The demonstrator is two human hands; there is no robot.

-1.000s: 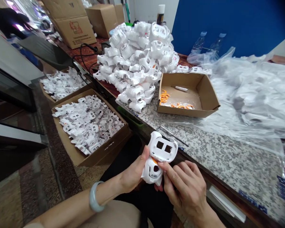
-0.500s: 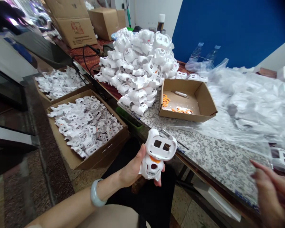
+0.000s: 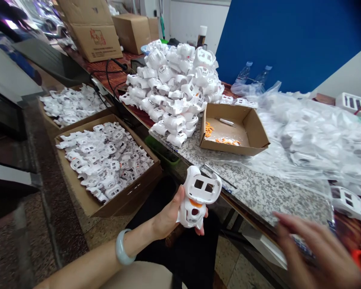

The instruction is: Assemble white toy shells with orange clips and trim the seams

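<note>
White plastic housing (image 3: 195, 200), one, held in left grip (image 3: 167, 218); right grip (image 3: 315, 253) open, empty.

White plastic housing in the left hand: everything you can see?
The white moulded plastic housing has a rounded upper plate with two square windows side by side, and a lower body with a round hole and a small unreadable marking. An orange piece shows between the two sections. It stands roughly upright, slightly tilted, above the person's lap, gripped by the bare left hand, thumb along its left side, fingertips at its lower right.
</note>
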